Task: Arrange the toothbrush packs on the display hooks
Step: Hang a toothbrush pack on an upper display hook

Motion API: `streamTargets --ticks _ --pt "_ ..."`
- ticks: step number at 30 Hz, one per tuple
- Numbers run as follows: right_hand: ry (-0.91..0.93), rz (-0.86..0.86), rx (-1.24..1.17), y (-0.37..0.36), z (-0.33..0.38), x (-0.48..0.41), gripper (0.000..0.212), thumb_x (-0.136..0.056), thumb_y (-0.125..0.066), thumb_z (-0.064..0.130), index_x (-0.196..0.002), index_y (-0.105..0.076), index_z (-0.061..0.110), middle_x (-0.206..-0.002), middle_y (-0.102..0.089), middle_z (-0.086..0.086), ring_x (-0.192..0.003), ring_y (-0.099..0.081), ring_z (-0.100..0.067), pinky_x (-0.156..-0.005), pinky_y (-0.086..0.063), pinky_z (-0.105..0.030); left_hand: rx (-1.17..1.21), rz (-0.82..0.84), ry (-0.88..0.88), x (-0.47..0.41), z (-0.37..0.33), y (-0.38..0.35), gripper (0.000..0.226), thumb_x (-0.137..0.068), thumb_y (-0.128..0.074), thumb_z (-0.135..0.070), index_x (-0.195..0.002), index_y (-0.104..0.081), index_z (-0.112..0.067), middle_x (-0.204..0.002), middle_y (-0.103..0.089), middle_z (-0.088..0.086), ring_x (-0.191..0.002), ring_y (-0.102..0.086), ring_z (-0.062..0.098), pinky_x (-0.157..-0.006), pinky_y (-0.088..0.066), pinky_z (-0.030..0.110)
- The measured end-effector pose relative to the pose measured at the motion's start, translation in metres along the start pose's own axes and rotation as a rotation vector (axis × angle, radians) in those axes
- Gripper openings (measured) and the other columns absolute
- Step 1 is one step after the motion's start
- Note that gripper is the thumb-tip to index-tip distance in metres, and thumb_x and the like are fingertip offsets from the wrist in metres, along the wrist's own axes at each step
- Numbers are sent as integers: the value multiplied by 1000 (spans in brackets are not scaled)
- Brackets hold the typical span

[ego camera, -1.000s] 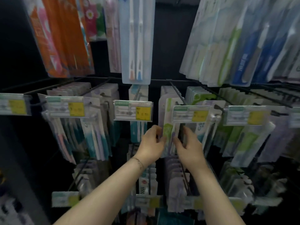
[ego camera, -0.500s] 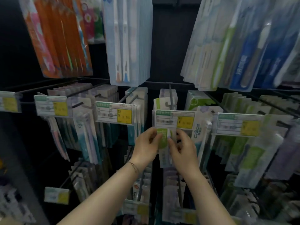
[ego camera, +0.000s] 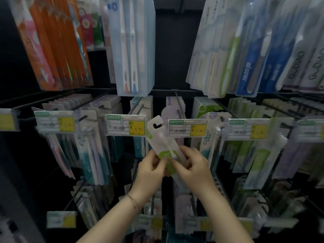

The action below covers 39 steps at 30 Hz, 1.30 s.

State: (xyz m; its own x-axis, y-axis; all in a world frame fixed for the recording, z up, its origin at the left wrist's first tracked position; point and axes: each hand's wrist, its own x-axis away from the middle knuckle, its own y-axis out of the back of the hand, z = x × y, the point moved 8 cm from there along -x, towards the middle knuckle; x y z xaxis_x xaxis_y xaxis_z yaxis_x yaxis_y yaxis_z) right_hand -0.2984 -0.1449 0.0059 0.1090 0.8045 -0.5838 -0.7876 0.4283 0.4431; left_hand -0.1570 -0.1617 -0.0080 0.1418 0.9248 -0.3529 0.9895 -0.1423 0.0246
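Now | toothbrush pack (ego camera: 162,139) tilted | left hand (ego camera: 150,172), right hand (ego camera: 194,169): fingers (ego camera: 185,150) pinch its lower half

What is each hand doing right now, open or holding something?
Left hand: fingers curled round the slim white-and-green toothbrush pack.
Right hand: fingers pinching the same pack.

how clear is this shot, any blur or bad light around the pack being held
Head view: dim, the back panel near black; the toothbrush pack, held by left hand and right hand, is fairly sharp at its hang hole; print on the price tags is smeared, worst toward the left edge; the wide lens fans the upper packs outward.
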Motion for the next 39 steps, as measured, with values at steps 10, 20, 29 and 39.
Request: streamTargets --ticks 10,20,29,39 --pt "-40 -38 81 40 1 43 40 -89 -66 24 -129 -59 27 -86 -49 11 -73 -51 -6 -66 -46 -26 -47 156 -14 34 8 -37 30 -97 -53 -13 -121 -54 -30 -107 -69 -12 -99 -67 9 -78 -55 26" --pt "-45 1 188 117 -42 52 42 -90 -64 30 -131 -57 28 -87 -51 12 -69 -53 -5 -59 -42 -19 6 271 -3 45 8 -129 30 -98 -48 -9 -122 -49 -26 -112 -67 -3 -98 -66 15 -76 -54 26" --pt "-18 -108 185 193 -76 54 33 -84 -73 25 -116 -65 25 -80 -56 8 -64 -55 -16 -55 -46 -28 8 308 -90 42 -12 -208 33 -100 -47 -12 -123 -50 -35 -115 -67 -14 -105 -64 7 -78 -53 24" --pt "57 -247 162 237 -83 43 33 -82 -75 19 -114 -67 14 -71 -54 15 -58 -55 -3 -51 -38 -7 -110 232 -145 18 -27 -245 13 -100 -48 -19 -102 -61 -21 -86 -67 -5 -69 -58 8 -65 -49 22"
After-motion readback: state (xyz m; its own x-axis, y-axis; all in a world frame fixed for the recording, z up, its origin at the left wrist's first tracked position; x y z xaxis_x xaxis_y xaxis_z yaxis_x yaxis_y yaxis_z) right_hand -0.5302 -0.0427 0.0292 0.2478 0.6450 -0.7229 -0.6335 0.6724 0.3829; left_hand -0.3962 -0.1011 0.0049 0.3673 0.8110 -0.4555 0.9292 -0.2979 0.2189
